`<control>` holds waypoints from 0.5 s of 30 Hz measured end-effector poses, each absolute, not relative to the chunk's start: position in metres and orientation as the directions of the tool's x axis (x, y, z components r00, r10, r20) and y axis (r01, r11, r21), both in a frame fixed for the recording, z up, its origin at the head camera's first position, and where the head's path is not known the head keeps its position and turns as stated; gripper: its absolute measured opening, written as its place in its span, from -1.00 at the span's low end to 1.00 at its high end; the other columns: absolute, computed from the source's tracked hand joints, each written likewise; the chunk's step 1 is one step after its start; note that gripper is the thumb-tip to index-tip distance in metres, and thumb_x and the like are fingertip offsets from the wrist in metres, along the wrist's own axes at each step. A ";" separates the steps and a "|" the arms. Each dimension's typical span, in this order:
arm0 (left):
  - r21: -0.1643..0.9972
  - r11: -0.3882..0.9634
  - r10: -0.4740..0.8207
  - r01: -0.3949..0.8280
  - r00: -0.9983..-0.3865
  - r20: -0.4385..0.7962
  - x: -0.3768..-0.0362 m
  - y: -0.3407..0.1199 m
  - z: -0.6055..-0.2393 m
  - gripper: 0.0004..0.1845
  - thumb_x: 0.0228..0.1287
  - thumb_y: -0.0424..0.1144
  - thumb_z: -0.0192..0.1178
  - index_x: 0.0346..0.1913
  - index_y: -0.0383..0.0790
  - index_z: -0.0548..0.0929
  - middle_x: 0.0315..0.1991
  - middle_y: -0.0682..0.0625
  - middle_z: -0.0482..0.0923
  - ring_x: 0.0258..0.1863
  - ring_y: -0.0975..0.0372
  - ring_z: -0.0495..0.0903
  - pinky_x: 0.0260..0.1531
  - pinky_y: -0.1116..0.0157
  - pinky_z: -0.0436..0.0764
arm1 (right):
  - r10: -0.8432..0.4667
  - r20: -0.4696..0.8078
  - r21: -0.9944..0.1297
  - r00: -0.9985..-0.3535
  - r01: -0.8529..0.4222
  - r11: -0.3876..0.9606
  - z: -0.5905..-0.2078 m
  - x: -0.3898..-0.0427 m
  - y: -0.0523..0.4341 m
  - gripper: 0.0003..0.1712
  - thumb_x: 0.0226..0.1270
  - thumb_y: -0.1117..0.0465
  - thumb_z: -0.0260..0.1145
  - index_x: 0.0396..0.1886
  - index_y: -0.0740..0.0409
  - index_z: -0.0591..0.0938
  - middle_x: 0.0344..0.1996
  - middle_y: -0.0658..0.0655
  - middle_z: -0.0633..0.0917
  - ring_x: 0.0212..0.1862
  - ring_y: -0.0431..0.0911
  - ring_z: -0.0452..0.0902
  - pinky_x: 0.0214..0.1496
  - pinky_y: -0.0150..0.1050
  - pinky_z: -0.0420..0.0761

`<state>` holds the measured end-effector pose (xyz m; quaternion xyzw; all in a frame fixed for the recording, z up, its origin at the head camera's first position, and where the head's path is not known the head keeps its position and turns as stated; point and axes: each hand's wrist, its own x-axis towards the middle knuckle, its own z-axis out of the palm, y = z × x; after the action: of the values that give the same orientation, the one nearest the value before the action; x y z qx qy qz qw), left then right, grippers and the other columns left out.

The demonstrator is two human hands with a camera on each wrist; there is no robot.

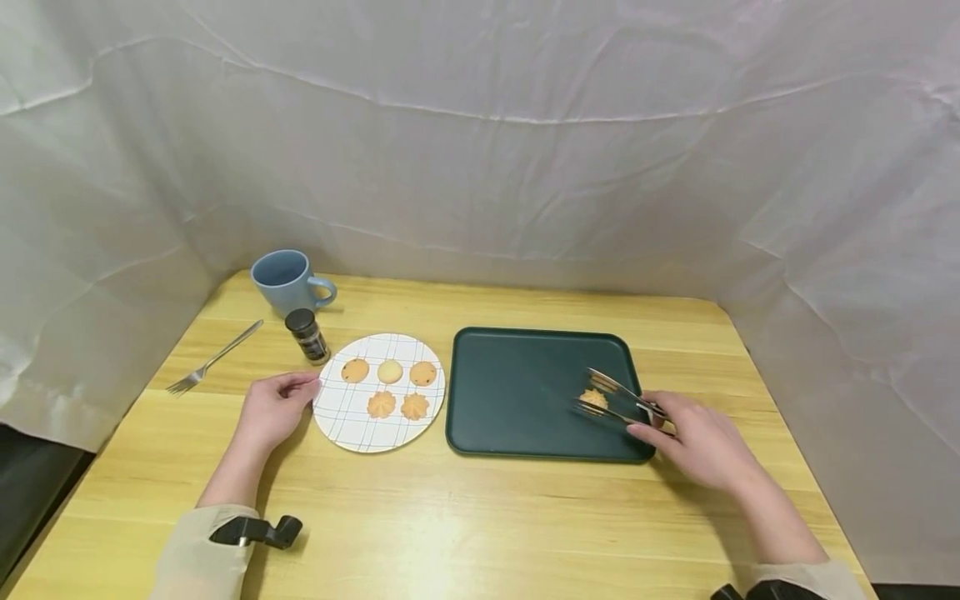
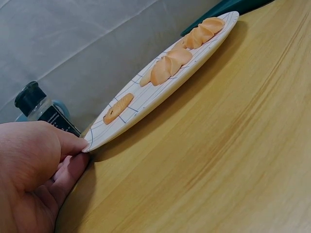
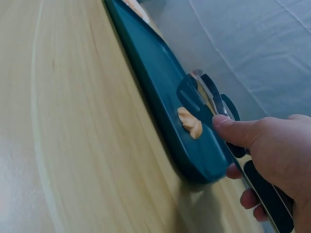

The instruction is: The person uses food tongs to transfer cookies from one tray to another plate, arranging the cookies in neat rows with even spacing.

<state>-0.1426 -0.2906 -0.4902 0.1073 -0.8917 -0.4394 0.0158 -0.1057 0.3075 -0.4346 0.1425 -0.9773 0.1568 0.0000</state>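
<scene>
My left hand (image 1: pixel 277 408) pinches the left rim of a round white plate (image 1: pixel 337 423) with blue grid lines, thumb on the rim in the left wrist view. On the plate lie several cookies: round ones in the back row and two ridged, swirled ones (image 1: pixel 381 405) in front. In my right hand (image 1: pixel 705 442) is a pair of metal tongs (image 3: pixel 265 194) with dark grip panels. Their parted tips hang over the right part of a dark green tray (image 1: pixel 510 383). One swirled cookie (image 3: pixel 189 123) lies on the tray, between the tong tips in the head view.
Behind the plate stand a blue mug (image 1: pixel 288 287) and a small black-capped seasoning jar (image 1: pixel 308 336). A fork (image 1: pixel 215 358) lies at the left of the wooden table (image 1: pixel 450 525). Pale cloth (image 1: pixel 480 183) hangs around the back and sides.
</scene>
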 end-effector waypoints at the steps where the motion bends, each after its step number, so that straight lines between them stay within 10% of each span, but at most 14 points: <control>1: 0.787 0.592 -0.204 -0.175 -0.977 -0.064 -0.143 -0.291 -0.490 -0.57 0.59 -0.09 0.22 0.22 -0.40 0.71 0.05 -0.27 0.74 0.06 -0.02 0.66 -0.02 0.22 0.57 | -0.277 0.045 -0.308 -0.960 -0.277 0.910 -0.436 -0.105 0.308 -0.39 0.48 -0.30 0.35 0.24 0.02 0.65 -0.32 -0.17 0.62 -0.42 -0.19 0.43 -0.42 -0.20 0.39; 15: 0.796 0.585 -0.205 -0.156 -0.978 -0.041 -0.142 -0.290 -0.489 -0.61 0.56 -0.13 0.27 0.17 -0.41 0.74 -0.03 -0.23 0.77 -0.08 0.13 0.67 -0.20 0.45 0.54 | -0.267 0.020 -0.312 -0.964 -0.260 0.914 -0.445 -0.106 0.321 -0.40 0.51 -0.33 0.29 0.22 0.01 0.65 -0.40 -0.19 0.57 -0.38 -0.17 0.46 -0.34 -0.15 0.42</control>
<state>-0.1422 -0.2898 -0.4886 0.1014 -0.8898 -0.4441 0.0274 -0.1060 0.3207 -0.4455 0.1346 -0.9782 0.1577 -0.0117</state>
